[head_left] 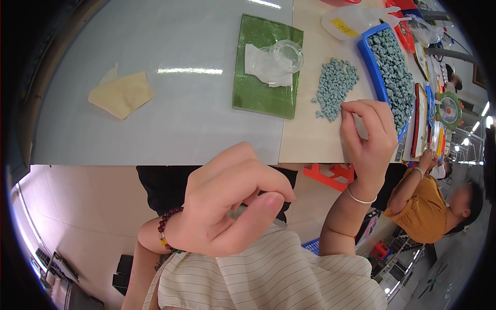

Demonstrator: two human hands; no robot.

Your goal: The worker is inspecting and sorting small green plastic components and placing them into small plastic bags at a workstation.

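Green glass slab (258, 98) w/ clear cup (287, 54); tan paper (121, 94) far left.

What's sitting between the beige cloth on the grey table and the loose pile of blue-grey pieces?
In the head view, a green glass slab lies between the beige cloth and the pile, carrying crumpled clear wrap.

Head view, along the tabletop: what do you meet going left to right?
Folded tan cloth → green glass plate carrying a clear ring-shaped piece → loose pile of grey-blue pellets → right hand at the pile's edge → blue tray filled with the same pellets.
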